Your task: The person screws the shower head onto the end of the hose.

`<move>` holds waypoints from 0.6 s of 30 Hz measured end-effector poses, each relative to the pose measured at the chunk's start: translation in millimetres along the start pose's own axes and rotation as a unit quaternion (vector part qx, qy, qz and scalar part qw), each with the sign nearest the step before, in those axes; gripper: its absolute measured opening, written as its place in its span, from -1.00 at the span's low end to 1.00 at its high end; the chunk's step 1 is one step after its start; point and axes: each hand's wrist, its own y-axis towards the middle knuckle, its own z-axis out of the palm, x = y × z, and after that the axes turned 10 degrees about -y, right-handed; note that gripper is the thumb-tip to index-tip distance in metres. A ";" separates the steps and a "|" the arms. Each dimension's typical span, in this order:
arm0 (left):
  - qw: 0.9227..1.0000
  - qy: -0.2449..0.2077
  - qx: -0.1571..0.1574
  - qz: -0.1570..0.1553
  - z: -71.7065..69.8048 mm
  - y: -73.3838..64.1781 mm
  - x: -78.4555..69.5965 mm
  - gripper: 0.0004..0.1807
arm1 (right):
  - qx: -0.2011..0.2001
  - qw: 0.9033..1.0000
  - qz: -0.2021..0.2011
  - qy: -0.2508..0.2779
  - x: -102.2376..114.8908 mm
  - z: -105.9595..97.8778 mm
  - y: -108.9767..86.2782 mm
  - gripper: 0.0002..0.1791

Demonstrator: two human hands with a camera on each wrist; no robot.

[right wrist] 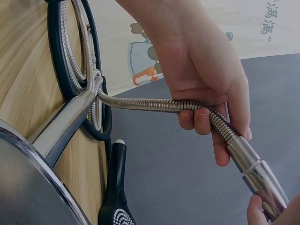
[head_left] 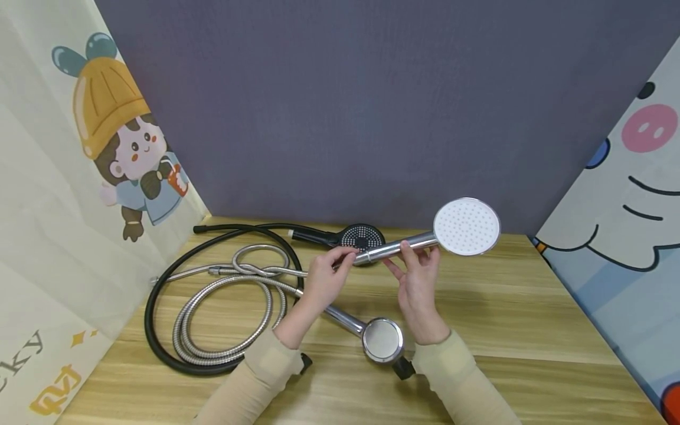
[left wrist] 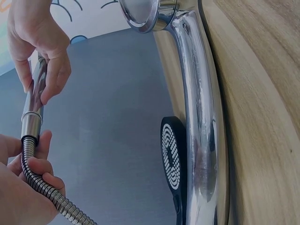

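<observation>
A chrome shower head (head_left: 467, 227) with a round white spray face is held above the table, its face tilted toward me. My right hand (head_left: 419, 289) holds its handle between thumb and fingers. At the handle's lower end, my left hand (head_left: 324, 280) grips a flexible metal shower hose (right wrist: 145, 104) just behind its smooth end fitting (right wrist: 243, 152). Fitting and handle meet in line, with a seam showing between them; how tightly they are joined cannot be told. The hose trails left from my left fingers down to the table.
A second chrome shower head (head_left: 382, 340) lies between my forearms. Behind my hands lies a black shower head (head_left: 363, 237). Coiled metal hose (head_left: 183, 330) and a looped black hose (head_left: 151, 307) spread over the left side. A dark panel (head_left: 340, 118) stands behind the wooden table (head_left: 531, 307).
</observation>
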 end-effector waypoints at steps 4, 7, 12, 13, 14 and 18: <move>1.000 -0.003 0.001 0.008 1.0 0.2 3.8 -0.80 | -0.001 1.000 -0.002 0.001 -0.3 0.4 0.0 -0.54; 1.000 -0.011 0.003 0.009 1.1 0.0 4.7 -0.81 | -0.002 1.000 -0.003 0.002 -0.6 0.4 0.1 -0.53; 1.000 -0.024 0.006 0.010 0.9 -0.2 2.3 -0.83 | 0.000 1.000 -0.004 0.002 -1.2 -0.1 0.5 -0.53; 1.000 -0.025 0.006 0.009 1.0 -0.3 2.0 -0.83 | 0.000 1.000 -0.004 0.002 -1.3 -0.3 0.5 -0.52; 1.000 -0.027 0.007 0.008 1.0 -0.3 1.4 -0.83 | 0.001 1.000 -0.004 0.001 -1.4 -0.4 0.5 -0.52; 0.999 -0.039 0.008 -0.004 1.4 -0.6 1.2 -0.83 | 0.001 1.000 -0.004 0.001 -1.5 -0.6 0.4 -0.53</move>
